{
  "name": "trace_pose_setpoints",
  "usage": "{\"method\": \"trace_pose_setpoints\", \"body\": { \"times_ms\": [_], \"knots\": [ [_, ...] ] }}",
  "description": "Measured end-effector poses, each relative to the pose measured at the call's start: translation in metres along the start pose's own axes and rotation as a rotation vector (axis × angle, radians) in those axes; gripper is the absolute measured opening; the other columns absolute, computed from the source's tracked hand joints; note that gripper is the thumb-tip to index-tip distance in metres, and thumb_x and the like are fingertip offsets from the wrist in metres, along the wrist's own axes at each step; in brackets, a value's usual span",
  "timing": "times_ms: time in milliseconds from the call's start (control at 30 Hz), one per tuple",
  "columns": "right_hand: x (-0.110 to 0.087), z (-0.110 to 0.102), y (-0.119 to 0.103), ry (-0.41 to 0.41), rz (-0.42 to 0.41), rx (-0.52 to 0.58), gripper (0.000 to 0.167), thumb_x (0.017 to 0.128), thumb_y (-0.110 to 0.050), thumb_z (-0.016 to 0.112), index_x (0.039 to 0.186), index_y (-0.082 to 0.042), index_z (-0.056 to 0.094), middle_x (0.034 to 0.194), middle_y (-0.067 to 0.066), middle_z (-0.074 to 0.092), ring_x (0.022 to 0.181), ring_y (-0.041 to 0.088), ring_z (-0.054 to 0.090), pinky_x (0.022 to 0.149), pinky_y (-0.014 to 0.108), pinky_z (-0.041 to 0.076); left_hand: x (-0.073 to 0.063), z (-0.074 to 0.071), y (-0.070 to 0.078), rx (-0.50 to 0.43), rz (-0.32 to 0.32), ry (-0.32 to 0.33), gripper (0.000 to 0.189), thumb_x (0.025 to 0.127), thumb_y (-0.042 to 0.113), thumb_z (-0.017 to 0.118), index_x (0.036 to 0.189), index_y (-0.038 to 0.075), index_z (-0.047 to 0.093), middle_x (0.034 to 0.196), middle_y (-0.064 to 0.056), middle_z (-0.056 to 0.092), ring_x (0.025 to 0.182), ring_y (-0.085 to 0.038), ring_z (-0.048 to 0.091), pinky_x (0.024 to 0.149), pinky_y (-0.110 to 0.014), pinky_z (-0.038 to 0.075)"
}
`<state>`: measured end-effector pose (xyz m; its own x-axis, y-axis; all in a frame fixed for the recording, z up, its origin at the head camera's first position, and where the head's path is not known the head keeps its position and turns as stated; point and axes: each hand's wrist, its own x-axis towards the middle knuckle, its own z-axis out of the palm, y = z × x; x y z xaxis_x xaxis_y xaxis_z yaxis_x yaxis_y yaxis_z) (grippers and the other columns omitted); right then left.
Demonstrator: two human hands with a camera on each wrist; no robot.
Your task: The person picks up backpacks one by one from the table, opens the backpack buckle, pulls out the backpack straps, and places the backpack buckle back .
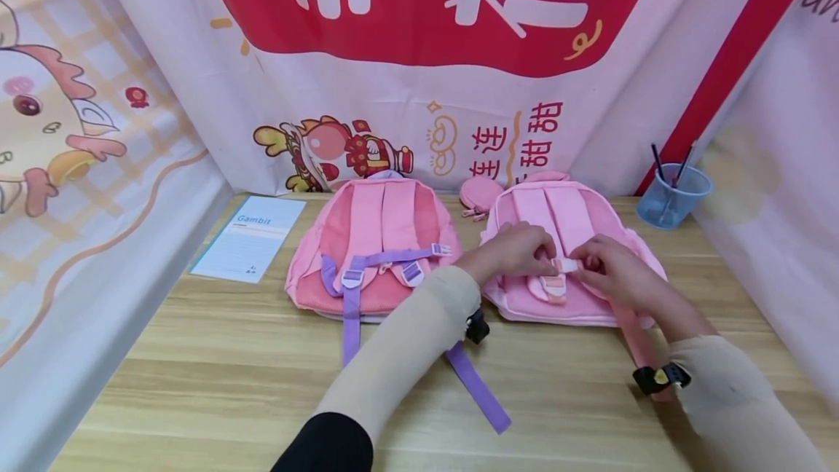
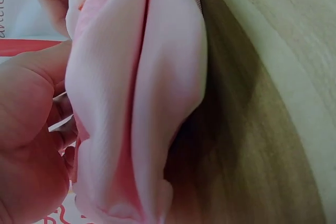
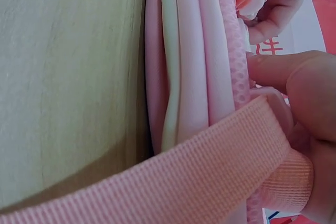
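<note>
A pink backpack (image 1: pixel 609 213) lies with its straps facing up at the right. Over its middle, my left hand (image 1: pixel 521 250) and right hand (image 1: pixel 609 268) meet at a white plastic buckle (image 1: pixel 565 265). Left fingers pinch the buckle's left side, partly hidden behind them. Thumb and fingers of the right hand pinch its right side. A peach webbing strap (image 3: pixel 210 166) runs past the right hand and hangs down toward the table front. Below the buckle sits a white strap adjuster (image 1: pixel 553 286). In the left wrist view, the bag's pale side (image 2: pixel 115 93) covers part of the fingers.
Left of it lies a second pink backpack (image 1: pixel 314 253) with purple straps (image 1: pixel 478 388) trailing over the wooden table (image 1: pixel 216 384). A round pink pouch (image 1: pixel 481 194) sits between the bags. At the back stand a blue pen cup (image 1: pixel 674 199) and, far left, a notebook (image 1: pixel 249 239).
</note>
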<state>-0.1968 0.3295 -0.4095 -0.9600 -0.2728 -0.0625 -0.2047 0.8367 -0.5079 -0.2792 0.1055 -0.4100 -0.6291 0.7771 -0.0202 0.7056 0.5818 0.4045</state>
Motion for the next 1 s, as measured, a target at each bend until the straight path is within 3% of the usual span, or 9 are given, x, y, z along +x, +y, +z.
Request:
{"method": "trace_pose_setpoints", "body": {
  "times_ms": [233,533,767,1000],
  "knots": [
    [-0.0017,-0.0008,0.0031,0.038,-0.058,-0.048,0.031,0.103,-0.018,0.075,0.131,-0.01,0.068,0.113,0.007,0.063,0.103,0.024,0.056,0.086,0.03,0.048,0.0044,-0.0005,0.0021,0.029,0.027,0.02,0.021,0.098,0.046,0.08,0.11,0.028,0.079,0.091,0.014,0.067,0.094,-0.007,0.055,0.092,-0.026,0.036],
    [-0.0035,-0.0005,0.0021,0.052,-0.077,-0.085,0.032,0.103,-0.019,0.074,0.132,-0.01,0.065,0.116,0.008,0.061,0.103,0.023,0.056,0.085,0.03,0.049,0.0051,-0.0021,0.0049,0.048,0.048,0.061,0.019,0.098,0.044,0.079,0.106,0.027,0.08,0.09,0.014,0.067,0.093,-0.006,0.057,0.093,-0.028,0.038],
    [-0.0031,0.0005,-0.0003,0.06,-0.098,-0.12,0.033,0.103,-0.017,0.074,0.133,-0.009,0.065,0.115,0.007,0.061,0.099,0.021,0.057,0.084,0.029,0.051,0.0043,-0.0035,0.0053,0.06,0.048,0.058,0.02,0.098,0.044,0.079,0.108,0.027,0.08,0.092,0.015,0.067,0.094,-0.005,0.057,0.095,-0.027,0.038],
    [-0.0025,0.003,-0.003,0.084,-0.094,-0.143,0.032,0.102,-0.014,0.074,0.132,-0.008,0.067,0.119,0.01,0.065,0.104,0.026,0.06,0.097,0.049,0.056,0.0033,-0.0034,0.0026,0.086,0.069,0.068,0.023,0.099,0.046,0.078,0.11,0.026,0.081,0.097,0.015,0.07,0.096,-0.005,0.059,0.096,-0.028,0.04]
  ]
}}
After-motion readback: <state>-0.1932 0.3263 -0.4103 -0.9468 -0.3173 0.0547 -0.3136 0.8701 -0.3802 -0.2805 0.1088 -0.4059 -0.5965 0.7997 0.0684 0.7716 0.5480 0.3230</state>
